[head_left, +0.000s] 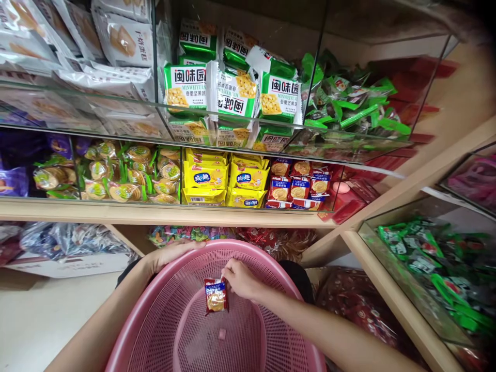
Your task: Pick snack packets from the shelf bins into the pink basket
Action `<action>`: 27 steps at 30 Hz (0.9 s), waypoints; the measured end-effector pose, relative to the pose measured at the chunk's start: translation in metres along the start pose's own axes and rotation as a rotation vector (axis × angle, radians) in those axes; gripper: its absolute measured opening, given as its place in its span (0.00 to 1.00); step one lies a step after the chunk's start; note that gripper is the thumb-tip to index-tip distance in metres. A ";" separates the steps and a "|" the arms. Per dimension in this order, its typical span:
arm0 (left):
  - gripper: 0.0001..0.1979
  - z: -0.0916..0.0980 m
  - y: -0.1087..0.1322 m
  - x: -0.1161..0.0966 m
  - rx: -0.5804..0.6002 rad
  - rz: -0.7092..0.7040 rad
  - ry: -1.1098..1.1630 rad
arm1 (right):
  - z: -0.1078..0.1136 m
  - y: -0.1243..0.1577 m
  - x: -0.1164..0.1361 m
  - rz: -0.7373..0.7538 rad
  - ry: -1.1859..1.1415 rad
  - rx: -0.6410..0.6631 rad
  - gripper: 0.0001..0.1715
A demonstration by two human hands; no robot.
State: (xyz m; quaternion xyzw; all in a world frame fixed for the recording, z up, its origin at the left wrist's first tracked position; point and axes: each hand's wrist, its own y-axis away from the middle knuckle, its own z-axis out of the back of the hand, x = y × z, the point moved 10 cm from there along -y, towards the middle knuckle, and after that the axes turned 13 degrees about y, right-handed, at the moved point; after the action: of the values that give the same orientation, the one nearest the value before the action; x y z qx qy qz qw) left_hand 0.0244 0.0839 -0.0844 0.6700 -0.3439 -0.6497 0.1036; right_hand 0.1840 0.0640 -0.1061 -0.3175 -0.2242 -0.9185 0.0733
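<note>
1. Head view: we see a small red snack packet [216, 295] hanging inside the pink basket [163, 330], just below its far rim and clear of its floor.
2. The right hand [242, 279] pinches the packet's top corner between thumb and fingertips. It sits inside the basket, close to the far rim.
3. The left hand [174, 254] lies on the basket's far rim, left of the packet, with its fingers curled over the edge and gripping it.
4. Beyond the basket's far rim we find a wooden shelf edge [155, 213]. Above it, behind glass, are red biscuit packets [298, 187].
5. Yellow packets [225, 178] sit just left of the red ones, also beyond the basket.
6. Green-and-white packets [232, 93] fill the tier above, farther beyond the basket.
7. To the basket's right we see a glass bin of green-wrapped sweets [426, 253].
</note>
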 end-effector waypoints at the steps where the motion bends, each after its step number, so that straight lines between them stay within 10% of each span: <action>1: 0.23 0.001 0.000 0.000 -0.006 0.000 -0.001 | 0.001 -0.001 0.001 0.001 0.025 -0.013 0.10; 20: 0.24 -0.004 0.004 -0.006 0.022 -0.044 0.015 | 0.013 0.004 0.008 -0.018 0.298 -0.127 0.11; 27: 0.22 -0.001 0.006 -0.011 0.014 -0.064 -0.034 | 0.123 0.055 0.046 0.285 0.087 -0.302 0.11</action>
State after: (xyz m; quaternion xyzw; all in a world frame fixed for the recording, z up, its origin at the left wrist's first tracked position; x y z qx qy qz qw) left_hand 0.0241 0.0859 -0.0718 0.6701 -0.3287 -0.6616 0.0721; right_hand 0.2305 0.0720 0.0280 -0.3132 -0.0332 -0.9349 0.1637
